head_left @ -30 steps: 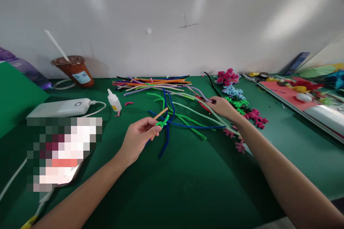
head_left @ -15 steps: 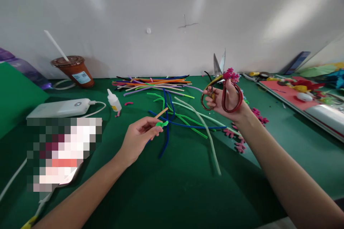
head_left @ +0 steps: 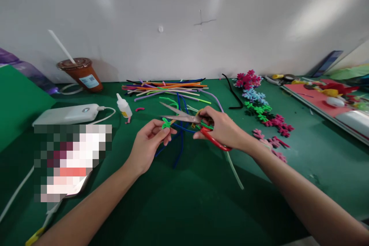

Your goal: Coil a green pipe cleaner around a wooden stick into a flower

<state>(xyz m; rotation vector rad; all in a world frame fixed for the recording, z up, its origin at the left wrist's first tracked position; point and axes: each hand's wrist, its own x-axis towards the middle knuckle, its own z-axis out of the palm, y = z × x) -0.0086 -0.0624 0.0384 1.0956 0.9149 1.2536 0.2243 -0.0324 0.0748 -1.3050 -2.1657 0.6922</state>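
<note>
While hands converge: scissors [head_left: 188,117] open beside green twist [head_left: 165,124].

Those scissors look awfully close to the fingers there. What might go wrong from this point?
The open scissors in the right hand point at the small green piece pinched in the left hand. The blades could nick the left fingertips, which sit right beside the cut. The piece is tiny, so it may slip from the grip or fly off among the loose pipe cleaners. The cut might also land in the wrong spot.
</note>
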